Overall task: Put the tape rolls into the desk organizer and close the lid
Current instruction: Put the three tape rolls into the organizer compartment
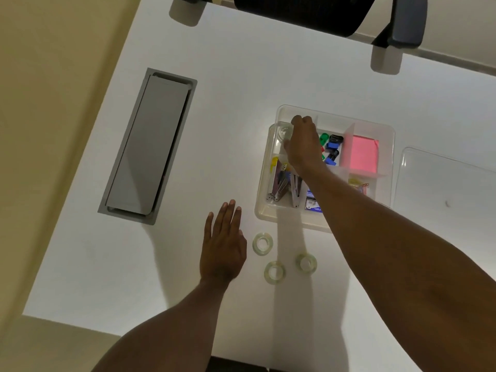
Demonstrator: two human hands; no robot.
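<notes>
A clear plastic desk organizer (386,130) stands open on the white desk, split into compartments. My right hand (304,143) reaches into its far-left compartment, fingers closed on a clear tape roll (285,131). Three more clear tape rolls lie flat on the desk in front of the organizer: one (263,243) nearest my left hand, one (274,272) closer to me, one (306,263) to the right. My left hand (224,245) rests flat on the desk, fingers apart, holding nothing. The clear lid (445,189) lies to the right of the organizer.
The organizer holds staplers (279,181), coloured clips (331,149), a pink note pad (362,154) and paper clips (358,183). A grey cable hatch (150,146) is set in the desk at left. A dark chair (322,12) stands beyond the far edge.
</notes>
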